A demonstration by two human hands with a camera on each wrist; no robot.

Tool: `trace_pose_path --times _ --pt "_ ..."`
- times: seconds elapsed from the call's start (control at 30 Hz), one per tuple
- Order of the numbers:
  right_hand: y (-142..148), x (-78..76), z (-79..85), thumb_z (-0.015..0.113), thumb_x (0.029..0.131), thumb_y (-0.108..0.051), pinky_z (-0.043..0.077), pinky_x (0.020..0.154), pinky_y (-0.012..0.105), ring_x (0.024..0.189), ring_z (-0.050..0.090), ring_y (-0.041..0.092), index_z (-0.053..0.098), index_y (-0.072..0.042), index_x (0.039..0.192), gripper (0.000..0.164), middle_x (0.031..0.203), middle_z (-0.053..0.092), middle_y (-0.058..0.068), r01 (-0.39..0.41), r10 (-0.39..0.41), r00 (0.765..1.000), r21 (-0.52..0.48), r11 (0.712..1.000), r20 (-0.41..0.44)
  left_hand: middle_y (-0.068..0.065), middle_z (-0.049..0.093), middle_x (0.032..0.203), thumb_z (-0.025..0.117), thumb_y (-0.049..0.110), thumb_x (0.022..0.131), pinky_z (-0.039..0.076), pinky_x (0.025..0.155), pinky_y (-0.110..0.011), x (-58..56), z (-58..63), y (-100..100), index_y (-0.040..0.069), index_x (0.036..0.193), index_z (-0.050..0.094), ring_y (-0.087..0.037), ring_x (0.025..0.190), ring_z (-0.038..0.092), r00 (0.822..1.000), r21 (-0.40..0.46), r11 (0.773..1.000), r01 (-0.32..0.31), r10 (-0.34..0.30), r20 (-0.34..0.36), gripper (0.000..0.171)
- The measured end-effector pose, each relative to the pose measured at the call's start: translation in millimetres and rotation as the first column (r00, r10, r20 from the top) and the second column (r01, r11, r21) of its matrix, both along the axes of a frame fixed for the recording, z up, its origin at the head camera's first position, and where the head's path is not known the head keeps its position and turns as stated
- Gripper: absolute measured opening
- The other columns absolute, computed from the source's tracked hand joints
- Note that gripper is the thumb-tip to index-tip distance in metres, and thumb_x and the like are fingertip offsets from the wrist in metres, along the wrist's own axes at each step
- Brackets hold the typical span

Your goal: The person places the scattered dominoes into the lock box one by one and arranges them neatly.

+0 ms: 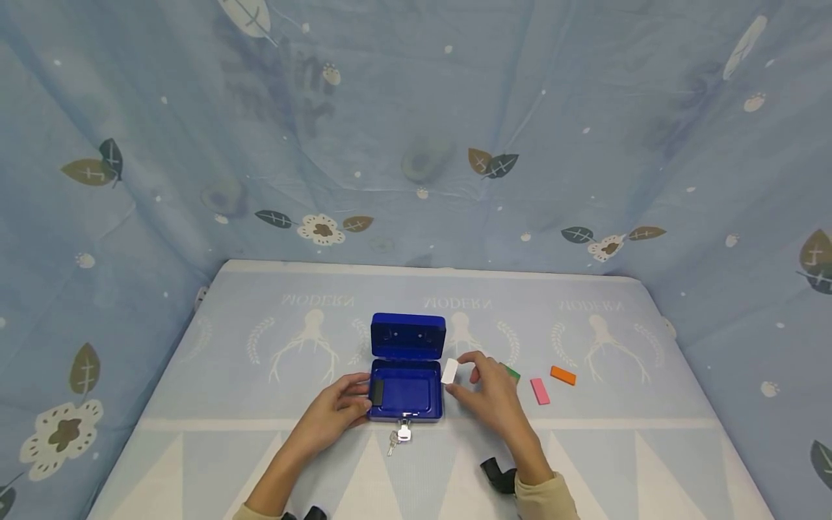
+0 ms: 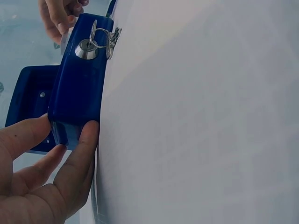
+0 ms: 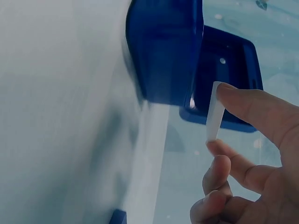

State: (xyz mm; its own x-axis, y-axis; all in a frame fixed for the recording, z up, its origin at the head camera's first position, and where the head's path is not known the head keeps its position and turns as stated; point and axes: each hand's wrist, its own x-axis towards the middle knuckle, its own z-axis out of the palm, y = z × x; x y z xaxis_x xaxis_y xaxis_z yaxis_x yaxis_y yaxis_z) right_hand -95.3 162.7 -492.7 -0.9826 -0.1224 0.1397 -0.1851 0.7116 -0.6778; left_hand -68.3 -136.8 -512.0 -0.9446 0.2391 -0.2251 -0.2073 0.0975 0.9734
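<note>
A blue metal cash box point(image 1: 406, 415) stands with its lid point(image 1: 408, 336) raised at the back. My left hand point(image 1: 334, 412) grips its left side, with thumb and fingers at the end wall in the left wrist view. Keys point(image 2: 96, 35) on a ring hang from the lock point(image 2: 87, 49) on its front. Inside, a dark block point(image 1: 377, 392) lies against the left wall. My right hand point(image 1: 487, 393) pinches a white rectangular block point(image 1: 450, 371) by its ends between thumb and fingers, beside the box's right rim.
Right of the right hand lie a pink block point(image 1: 540, 391) and an orange block point(image 1: 562, 375). A green block point(image 1: 512, 373) is partly hidden behind that hand. A blue corner piece point(image 3: 118, 218) shows low in the right wrist view. Patterned cloth point(image 1: 416, 144) hangs behind the table.
</note>
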Motion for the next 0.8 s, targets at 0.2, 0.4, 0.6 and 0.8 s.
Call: trace_pose_path --times 0.2,0.4,0.6,0.8 --pt "-11 0.7 -0.4 0.087 0.077 -0.023 0.033 0.061 0.03 0.067 0.04 0.014 0.067 -0.014 0.114 0.043 0.076 0.051 0.003 -0.06 0.06 0.998 -0.016 0.998 -0.006 -0.027 0.053 0.133 0.064 0.001 0.096 0.06 0.085 -0.035 0.3 0.4 0 -0.004 0.143 0.047 -0.038 0.116 0.06 1.0 -0.005 1.0 0.0 0.0 -0.004 0.05" --pt "-25 0.6 2.4 0.086 0.078 -0.026 0.033 0.06 0.029 0.067 0.04 0.013 0.066 -0.012 0.116 0.045 0.076 0.051 0.001 -0.126 0.126 0.992 -0.005 0.992 -0.02 -0.027 0.053 0.133 0.064 0.001 0.096 0.06 0.085 -0.035 0.6 2.1 0 -0.004 0.143 0.047 -0.038 0.116 0.06 1.0 0.002 1.0 0.003 -0.003 -0.005 0.05" --pt "-35 -1.6 3.6 0.087 0.078 -0.026 0.034 0.06 0.028 0.067 0.04 0.011 0.066 -0.012 0.116 0.046 0.076 0.051 0.001 -0.157 0.156 0.987 -0.002 0.988 -0.031 -0.027 0.053 0.132 0.064 0.001 0.096 0.06 0.085 -0.035 0.3 1.9 0 -0.004 0.143 0.047 -0.037 0.116 0.06 1.0 -0.005 1.0 0.005 -0.005 -0.009 0.049" --pt "-45 -2.1 4.3 0.086 0.08 -0.028 0.035 0.064 0.03 0.069 0.042 0.012 0.065 -0.012 0.116 0.045 0.078 0.052 0.002 -0.19 0.19 0.982 -0.01 0.982 -0.008 -0.026 0.054 0.132 0.064 0.001 0.096 0.06 0.084 -0.035 0.4 1.1 1 -0.003 0.143 0.048 -0.036 0.114 0.061 1.0 -0.019 1.0 -0.009 0.009 -0.004 0.049"
